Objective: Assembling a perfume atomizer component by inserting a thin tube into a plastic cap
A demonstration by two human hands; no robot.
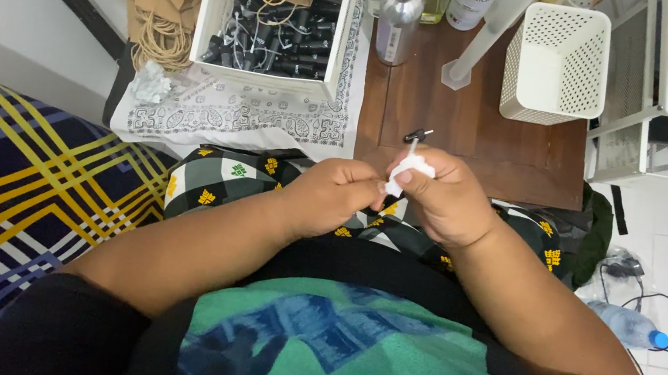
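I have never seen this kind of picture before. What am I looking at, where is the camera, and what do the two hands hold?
There is one picture, taken by a camera worn on a person's head, looking down at their own lap. No machine is here, only two bare hands. The left hand and the right hand meet in front of the body, and together they pinch a small white item; what it is I cannot tell. Beyond the hands stands a low wooden table with a metal bottle and a white perforated basket. To the left, a white bin is full of small black pieces.
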